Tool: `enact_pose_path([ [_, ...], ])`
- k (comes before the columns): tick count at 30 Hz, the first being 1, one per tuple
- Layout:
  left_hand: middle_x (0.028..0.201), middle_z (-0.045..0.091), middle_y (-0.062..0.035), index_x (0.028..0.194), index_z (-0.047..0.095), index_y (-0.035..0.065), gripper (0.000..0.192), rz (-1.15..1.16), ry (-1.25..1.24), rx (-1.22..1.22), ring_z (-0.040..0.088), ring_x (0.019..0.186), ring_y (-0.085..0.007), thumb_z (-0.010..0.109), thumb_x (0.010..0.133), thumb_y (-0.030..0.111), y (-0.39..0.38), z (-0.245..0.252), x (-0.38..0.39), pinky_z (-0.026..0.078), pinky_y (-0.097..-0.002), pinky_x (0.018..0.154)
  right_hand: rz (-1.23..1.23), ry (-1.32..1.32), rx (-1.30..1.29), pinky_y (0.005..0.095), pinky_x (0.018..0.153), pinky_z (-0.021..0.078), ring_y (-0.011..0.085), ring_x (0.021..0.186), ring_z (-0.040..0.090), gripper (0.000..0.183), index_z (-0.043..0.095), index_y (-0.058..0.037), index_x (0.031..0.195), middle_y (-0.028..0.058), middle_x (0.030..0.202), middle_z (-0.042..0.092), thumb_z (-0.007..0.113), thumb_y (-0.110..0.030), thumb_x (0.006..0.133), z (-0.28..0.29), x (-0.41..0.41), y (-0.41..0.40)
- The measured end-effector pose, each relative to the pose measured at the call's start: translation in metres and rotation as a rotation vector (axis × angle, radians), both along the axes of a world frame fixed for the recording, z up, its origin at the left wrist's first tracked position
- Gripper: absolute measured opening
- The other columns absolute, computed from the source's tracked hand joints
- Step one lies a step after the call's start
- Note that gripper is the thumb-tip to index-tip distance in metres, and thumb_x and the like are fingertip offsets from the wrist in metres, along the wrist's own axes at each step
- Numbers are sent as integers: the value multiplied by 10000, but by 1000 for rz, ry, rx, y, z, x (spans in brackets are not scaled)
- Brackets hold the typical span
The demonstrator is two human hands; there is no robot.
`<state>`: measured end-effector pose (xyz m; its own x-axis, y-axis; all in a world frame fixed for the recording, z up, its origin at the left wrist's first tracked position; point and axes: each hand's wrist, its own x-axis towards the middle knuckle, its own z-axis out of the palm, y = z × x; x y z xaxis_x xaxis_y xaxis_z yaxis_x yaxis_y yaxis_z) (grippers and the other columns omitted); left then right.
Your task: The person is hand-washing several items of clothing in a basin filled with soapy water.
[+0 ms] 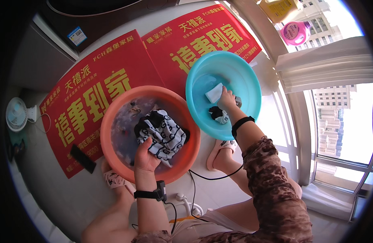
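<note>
My left hand (147, 156) grips a bundled black-and-white patterned cloth (162, 133) over the orange plastic basin (150, 91), its thumb on top of the fabric. Sudsy dark water (122, 133) lies in that basin, with some other item partly under the surface. Inside the turquoise basin (251, 121), my right hand (227, 98) has its fingers on a pale rectangular block (214, 93), which looks like a bar of soap. Close below that hand are a small black-and-white cloth (218, 114) and a greyish item partly hidden behind my wrist.
Red printed mats (113, 60) cover the floor ahead, with a black phone-like object (82, 158) at the near left edge. A white fan (17, 114) stands far left. A pink detergent bottle (296, 32) is by the window. Black cables (204, 178) run near my legs.
</note>
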<state>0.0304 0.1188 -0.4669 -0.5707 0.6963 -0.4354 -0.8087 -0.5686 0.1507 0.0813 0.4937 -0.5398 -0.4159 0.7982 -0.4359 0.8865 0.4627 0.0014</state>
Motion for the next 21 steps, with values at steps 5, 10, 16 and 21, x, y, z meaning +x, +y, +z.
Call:
enact_pose_path([
  [5,1302,521,-102,1364,402,78,653,-112,32,-80,521,1187,-269,718,805,201,4,-10,-7,429,-447,1012,859,-51,458,421,982,404,294,1231,454,492,493,-57,1215,124,1281,502,630,-108,745,-25,-10,21],
  [10,1312,513,-109,1375,386,77,656,-86,22,-78,511,1203,-275,703,815,200,4,-19,-16,424,-451,1017,923,-152,316,399,986,379,262,1115,555,351,536,-60,1098,118,1168,592,597,-108,755,-13,-28,8],
  [16,1361,479,-118,1406,355,68,638,4,13,46,492,1226,-290,508,929,464,18,-9,-26,410,-478,1020,267,6,0,435,829,474,355,959,636,321,489,-21,1055,211,977,654,554,-109,753,27,-38,-4],
  [21,1370,473,-111,1408,364,89,829,7,-17,97,489,1226,-300,407,851,702,21,14,-24,414,-483,1015,563,447,167,461,915,399,351,1018,549,434,471,-41,1129,164,1034,591,587,-39,711,126,-48,-77],
])
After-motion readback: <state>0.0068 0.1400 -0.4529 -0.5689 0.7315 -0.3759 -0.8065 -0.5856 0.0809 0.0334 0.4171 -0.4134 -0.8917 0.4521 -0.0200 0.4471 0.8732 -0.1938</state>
